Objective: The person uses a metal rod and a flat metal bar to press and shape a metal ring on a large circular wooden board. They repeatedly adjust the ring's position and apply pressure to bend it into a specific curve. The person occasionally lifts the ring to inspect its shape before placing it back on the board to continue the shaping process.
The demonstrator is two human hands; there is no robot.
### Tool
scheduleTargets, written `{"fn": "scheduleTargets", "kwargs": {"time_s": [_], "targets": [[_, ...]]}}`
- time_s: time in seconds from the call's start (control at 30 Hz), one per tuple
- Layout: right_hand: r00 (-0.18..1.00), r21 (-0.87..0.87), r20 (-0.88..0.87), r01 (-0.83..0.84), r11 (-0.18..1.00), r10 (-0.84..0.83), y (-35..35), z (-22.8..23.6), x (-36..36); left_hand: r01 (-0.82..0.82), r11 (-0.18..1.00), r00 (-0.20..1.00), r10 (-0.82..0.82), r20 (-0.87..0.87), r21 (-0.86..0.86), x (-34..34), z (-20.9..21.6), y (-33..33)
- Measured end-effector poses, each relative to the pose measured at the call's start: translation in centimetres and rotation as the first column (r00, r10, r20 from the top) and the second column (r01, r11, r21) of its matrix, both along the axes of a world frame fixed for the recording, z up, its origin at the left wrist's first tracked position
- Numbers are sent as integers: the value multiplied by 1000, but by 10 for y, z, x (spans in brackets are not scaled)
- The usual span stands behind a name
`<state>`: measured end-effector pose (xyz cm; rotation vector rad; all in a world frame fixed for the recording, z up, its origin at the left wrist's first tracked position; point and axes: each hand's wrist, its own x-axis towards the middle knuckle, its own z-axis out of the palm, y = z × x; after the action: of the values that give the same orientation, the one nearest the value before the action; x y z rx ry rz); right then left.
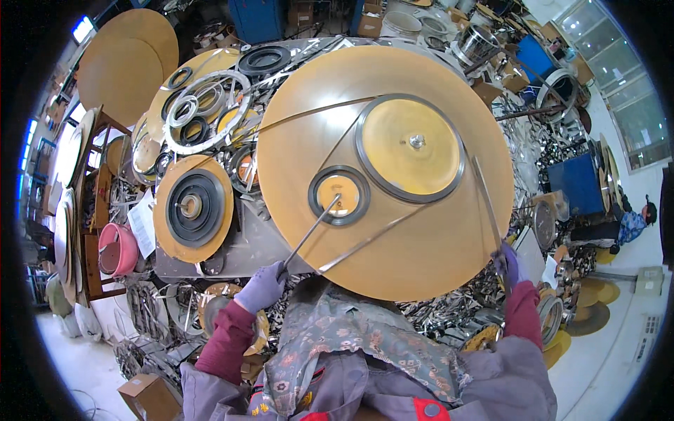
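A large round tan board (428, 252) lies flat in front of me. On it sits a wide yellow disc (400, 158) with a dark metal band wound round its rim. A smaller ring of wound metal strip (314, 195) with an orange centre lies left of and nearer than the disc. My left hand (262, 288), purple-gloved, is closed round a thin metal rod (309, 234), whose far tip meets the small ring's centre. At the board's right edge my right hand (508, 266), also purple-gloved, closes on a long narrow metal bar (488, 200) that reaches over the board.
Left of the board, a smaller tan disc (167, 217) carries a dark coil (184, 223) on the grey table (256, 245). Stacked rings (242, 83) lie behind it. A pink bucket (125, 242) stands farther left. Heaps of metal strip offcuts (449, 309) lie around the table.
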<state>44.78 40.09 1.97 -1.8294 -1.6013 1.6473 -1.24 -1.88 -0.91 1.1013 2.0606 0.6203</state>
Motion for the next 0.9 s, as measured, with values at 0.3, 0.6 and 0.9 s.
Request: {"fn": "scheduleTargets", "kwargs": {"time_s": [0.3,0.6,0.9], "targets": [[977,-289,-34,-211,934,210,-127,50,10,34,999,999,-33,7,-27,0,-11,-14],[903,-287,-417,-242,927,106,-179,27,-208,-1,1000,1000,1,-6,6,11,-14,-7],[898,-25,-424,-139,990,115,-101,0,-330,27,1000,1000,-27,10,11,23,-19,7]]}}
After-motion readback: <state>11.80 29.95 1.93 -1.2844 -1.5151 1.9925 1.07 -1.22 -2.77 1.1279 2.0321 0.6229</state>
